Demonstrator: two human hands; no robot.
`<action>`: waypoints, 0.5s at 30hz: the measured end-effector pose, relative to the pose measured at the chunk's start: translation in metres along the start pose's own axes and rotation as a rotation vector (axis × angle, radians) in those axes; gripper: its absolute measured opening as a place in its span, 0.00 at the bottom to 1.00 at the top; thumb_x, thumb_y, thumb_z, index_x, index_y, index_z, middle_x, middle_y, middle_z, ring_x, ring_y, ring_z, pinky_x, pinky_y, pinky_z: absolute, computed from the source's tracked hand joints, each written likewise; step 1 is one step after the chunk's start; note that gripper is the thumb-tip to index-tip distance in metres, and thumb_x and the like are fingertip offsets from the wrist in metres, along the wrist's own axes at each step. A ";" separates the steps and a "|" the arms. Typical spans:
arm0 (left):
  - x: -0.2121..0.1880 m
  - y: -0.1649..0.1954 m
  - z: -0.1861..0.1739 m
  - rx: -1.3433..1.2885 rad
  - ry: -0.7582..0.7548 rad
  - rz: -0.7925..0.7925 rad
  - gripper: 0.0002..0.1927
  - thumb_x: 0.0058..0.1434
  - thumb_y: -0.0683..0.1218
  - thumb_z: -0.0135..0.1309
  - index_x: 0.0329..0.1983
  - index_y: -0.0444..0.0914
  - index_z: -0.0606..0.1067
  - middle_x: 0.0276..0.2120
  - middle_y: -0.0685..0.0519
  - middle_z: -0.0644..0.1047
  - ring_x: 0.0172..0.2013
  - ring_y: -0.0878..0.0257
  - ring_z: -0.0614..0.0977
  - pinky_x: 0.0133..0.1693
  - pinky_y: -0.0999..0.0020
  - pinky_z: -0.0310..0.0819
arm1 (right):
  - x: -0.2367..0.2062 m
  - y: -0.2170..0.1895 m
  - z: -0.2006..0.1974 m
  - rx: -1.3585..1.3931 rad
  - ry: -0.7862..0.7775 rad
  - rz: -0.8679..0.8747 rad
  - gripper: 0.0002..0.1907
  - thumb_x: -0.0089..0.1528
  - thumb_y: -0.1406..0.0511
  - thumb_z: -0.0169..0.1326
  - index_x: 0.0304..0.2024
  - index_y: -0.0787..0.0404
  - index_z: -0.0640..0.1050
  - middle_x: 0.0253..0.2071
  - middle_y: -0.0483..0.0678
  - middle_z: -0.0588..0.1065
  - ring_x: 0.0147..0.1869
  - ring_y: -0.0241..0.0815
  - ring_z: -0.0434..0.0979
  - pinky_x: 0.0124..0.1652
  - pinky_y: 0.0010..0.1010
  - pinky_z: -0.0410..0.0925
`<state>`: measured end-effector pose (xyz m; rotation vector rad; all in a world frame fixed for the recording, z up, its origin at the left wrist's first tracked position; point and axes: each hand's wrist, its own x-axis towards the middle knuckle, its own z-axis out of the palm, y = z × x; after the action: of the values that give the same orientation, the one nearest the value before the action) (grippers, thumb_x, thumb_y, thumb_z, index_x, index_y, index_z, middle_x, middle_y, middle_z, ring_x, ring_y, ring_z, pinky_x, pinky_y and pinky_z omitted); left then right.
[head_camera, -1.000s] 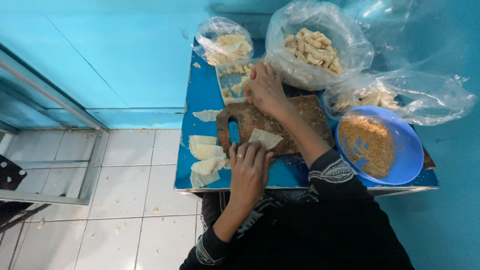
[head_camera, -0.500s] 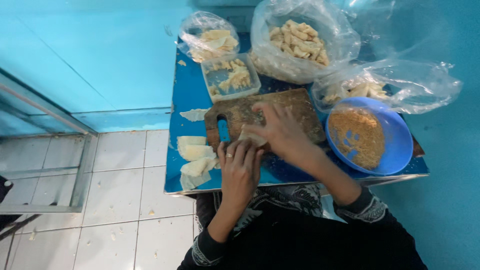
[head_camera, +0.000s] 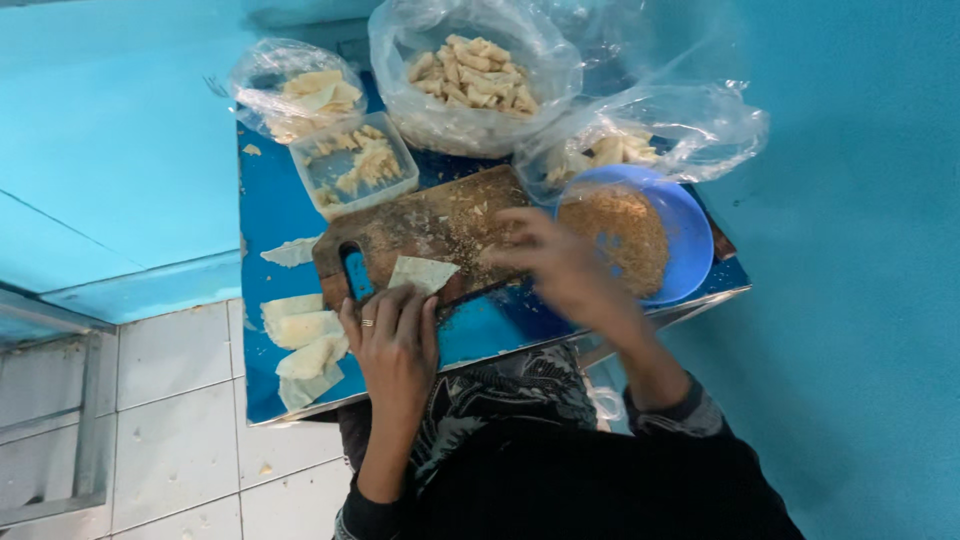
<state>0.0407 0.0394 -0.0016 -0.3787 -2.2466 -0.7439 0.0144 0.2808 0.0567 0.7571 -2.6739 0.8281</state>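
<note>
Pale wrapper sheet (head_camera: 424, 272) lies flat on the near edge of the wooden cutting board (head_camera: 420, 235), left hand pinning it.

Sheet looks roughly diamond-set, one corner pointing toward the bowl, long axis along the board's length. Left hand (head_camera: 395, 335): fingers flat, pressing the wrapper's near corner, not clenched. Right hand (head_camera: 560, 265): blurred, fingers spread loose, above the board just beside the blue bowl (head_camera: 690, 235) of brown crumb filling; can't tell if it holds anything. To do it well: keep the sheet flat, place filling centred. Folded pieces (head_camera: 305, 340) at left on the blue table (head_camera: 265, 200).

A wrapper (head_camera: 422, 272) lies on the board (head_camera: 430, 232), bowl (head_camera: 690, 235) right, tub (head_camera: 352, 165) behind.
</note>
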 end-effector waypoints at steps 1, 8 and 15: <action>-0.001 0.000 0.001 0.006 0.007 0.006 0.07 0.66 0.44 0.61 0.42 0.35 0.80 0.45 0.50 0.80 0.50 0.54 0.79 0.66 0.43 0.57 | -0.008 0.010 -0.015 -0.108 0.021 0.037 0.28 0.57 0.75 0.48 0.56 0.49 0.82 0.64 0.50 0.73 0.62 0.50 0.77 0.55 0.38 0.72; -0.004 -0.004 0.002 -0.041 -0.065 -0.050 0.08 0.65 0.45 0.62 0.44 0.37 0.81 0.47 0.52 0.81 0.52 0.56 0.80 0.68 0.38 0.51 | -0.042 0.044 -0.063 0.303 -0.199 0.284 0.37 0.60 0.81 0.44 0.71 0.51 0.68 0.65 0.52 0.74 0.65 0.51 0.77 0.58 0.38 0.70; -0.001 -0.010 -0.007 0.088 -0.044 -0.173 0.09 0.66 0.45 0.61 0.48 0.38 0.81 0.55 0.52 0.78 0.60 0.53 0.77 0.69 0.34 0.46 | -0.050 0.054 -0.080 0.252 -0.285 0.478 0.44 0.58 0.75 0.54 0.73 0.39 0.59 0.62 0.46 0.77 0.59 0.44 0.82 0.52 0.37 0.76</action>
<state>0.0405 0.0277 -0.0022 -0.1604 -2.3664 -0.7277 0.0328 0.3859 0.0788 0.2930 -3.1026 1.2731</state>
